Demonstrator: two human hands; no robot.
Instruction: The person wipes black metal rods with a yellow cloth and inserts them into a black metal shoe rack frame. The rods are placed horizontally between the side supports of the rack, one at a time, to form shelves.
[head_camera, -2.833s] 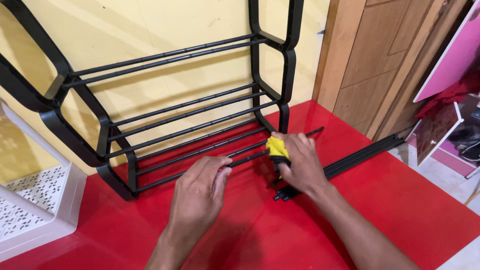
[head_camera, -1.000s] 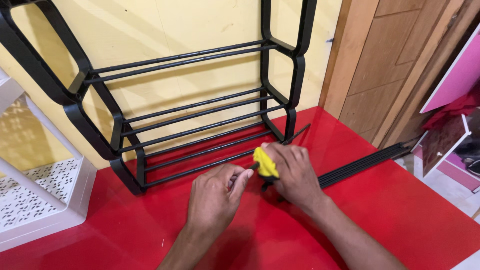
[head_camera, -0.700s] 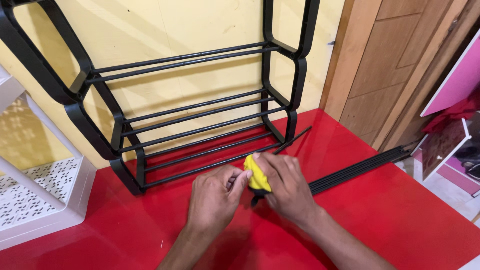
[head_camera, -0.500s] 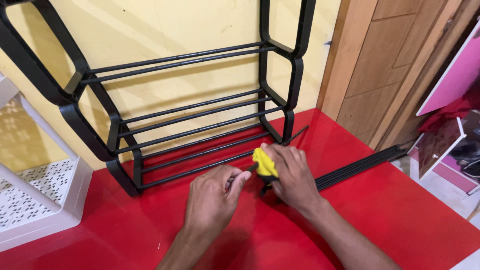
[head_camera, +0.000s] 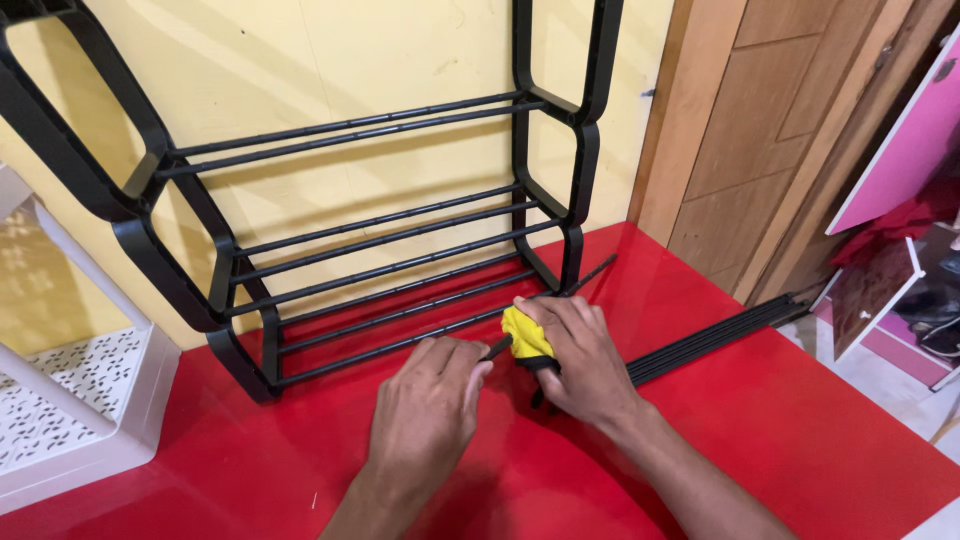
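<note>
Gripping the thin black rod (head_camera: 497, 347) at both ends of its visible stretch, my hands sit over the red floor (head_camera: 780, 440); the rod's long axis runs from about 8 o'clock up to 2 o'clock. My left hand (head_camera: 428, 408) pinches its near end, while my right hand (head_camera: 577, 362), at 2 o'clock from the left, clenches a yellow cloth (head_camera: 524, 336) around it. The black rack (head_camera: 380, 260) stands just beyond at 11 o'clock, spare rods (head_camera: 715, 338) at 3 o'clock.

Yellow cloth (head_camera: 524, 336) wrapped on a thin black rod (head_camera: 590, 273)

The crumpled cloth sits bunched around the rod, low over the red surface. The slim, straight rod slants up to the right, its far tip showing just beside the black rack's foot.
</note>
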